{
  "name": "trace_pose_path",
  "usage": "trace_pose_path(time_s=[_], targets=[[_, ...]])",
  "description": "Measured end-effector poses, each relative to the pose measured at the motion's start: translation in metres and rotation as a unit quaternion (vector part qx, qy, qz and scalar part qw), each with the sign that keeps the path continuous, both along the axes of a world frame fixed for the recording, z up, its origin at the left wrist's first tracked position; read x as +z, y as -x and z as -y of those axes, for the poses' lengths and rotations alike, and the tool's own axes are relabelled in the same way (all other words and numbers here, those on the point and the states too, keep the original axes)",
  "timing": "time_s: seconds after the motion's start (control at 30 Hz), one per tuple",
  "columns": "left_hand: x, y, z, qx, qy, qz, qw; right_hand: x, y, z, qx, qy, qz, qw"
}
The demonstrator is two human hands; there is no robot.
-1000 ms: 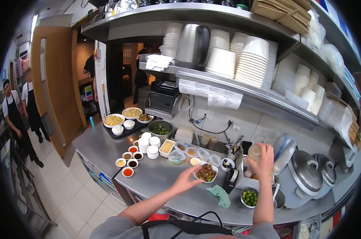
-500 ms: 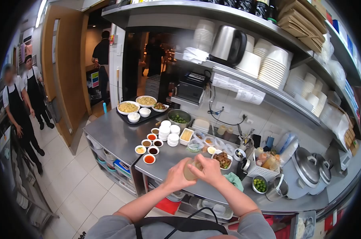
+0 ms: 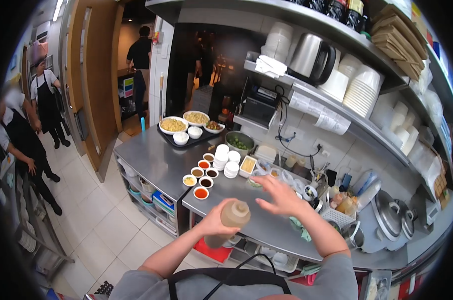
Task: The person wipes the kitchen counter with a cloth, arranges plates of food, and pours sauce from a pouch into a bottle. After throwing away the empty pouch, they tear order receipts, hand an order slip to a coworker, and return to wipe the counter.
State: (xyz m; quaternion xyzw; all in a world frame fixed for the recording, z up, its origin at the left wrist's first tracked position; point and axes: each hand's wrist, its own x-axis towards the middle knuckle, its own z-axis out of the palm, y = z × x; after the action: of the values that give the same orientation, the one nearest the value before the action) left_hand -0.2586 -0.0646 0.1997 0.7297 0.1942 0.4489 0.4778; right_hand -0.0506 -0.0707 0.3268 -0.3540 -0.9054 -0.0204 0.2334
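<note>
My left hand is wrapped round a squeeze bottle of pale brown liquid, tilted over the counter's front edge. To the right, my right hand is in the air with its fingers spread and nothing in them. It hides most of the area where the containers stand. Beyond the bottle, small sauce cups with red, dark and yellowish contents stand beside stacks of white cups. A white dish of yellow sticks is next to these stacks.
A black tray bears noodle plates and white bowls. Behind stands a metal bowl of green fruit. At right are a bottle basket, a green cloth and lidded pots. Two people stand in the aisle at left.
The bottle came from the right side into both hands, and now only my left hand holds it. My right hand has let go and opened. The view has turned rightward scenery-wise.
</note>
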Motion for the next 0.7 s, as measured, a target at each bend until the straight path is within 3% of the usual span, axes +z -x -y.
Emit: trace_pose_path(time_s=[0.07,0.13,0.2,0.27,0.3,0.37,0.4,0.47,0.6,0.7], targets=[[0.006,-0.007,-0.003,0.051,-0.038,-0.072,0.995,0.006,0.007,0.009,-0.024,0.095,-0.012,0.995],[0.014,-0.018,-0.005,0.050,-0.011,-0.124,0.991,-0.004,0.011,0.011,0.030,0.087,0.110,0.990],[0.004,-0.034,-0.020,0.031,0.001,-0.152,0.988,-0.027,-0.003,0.001,0.007,0.066,0.107,0.992],[-0.006,-0.050,-0.035,0.028,-0.025,-0.149,0.988,-0.028,-0.025,-0.005,0.046,0.082,0.000,0.996],[-0.015,-0.058,-0.045,0.018,-0.018,-0.155,0.988,-0.025,-0.037,-0.006,0.027,0.087,-0.030,0.995],[-0.035,-0.077,-0.067,0.074,-0.127,-0.199,0.969,-0.028,-0.064,-0.008,-0.060,0.112,-0.072,0.989],[-0.042,-0.086,-0.076,0.077,-0.124,-0.196,0.970,-0.043,-0.083,-0.013,-0.057,0.114,-0.068,0.990],[-0.054,-0.105,-0.095,0.077,-0.059,-0.201,0.975,-0.094,-0.122,-0.032,-0.196,0.176,-0.027,0.964],[-0.077,-0.148,-0.138,0.111,-0.038,-0.176,0.977,-0.219,-0.164,-0.063,-0.264,0.194,-0.071,0.942],[-0.081,-0.173,-0.155,0.096,-0.010,-0.186,0.978,-0.267,-0.167,-0.077,-0.322,0.224,-0.044,0.919]])
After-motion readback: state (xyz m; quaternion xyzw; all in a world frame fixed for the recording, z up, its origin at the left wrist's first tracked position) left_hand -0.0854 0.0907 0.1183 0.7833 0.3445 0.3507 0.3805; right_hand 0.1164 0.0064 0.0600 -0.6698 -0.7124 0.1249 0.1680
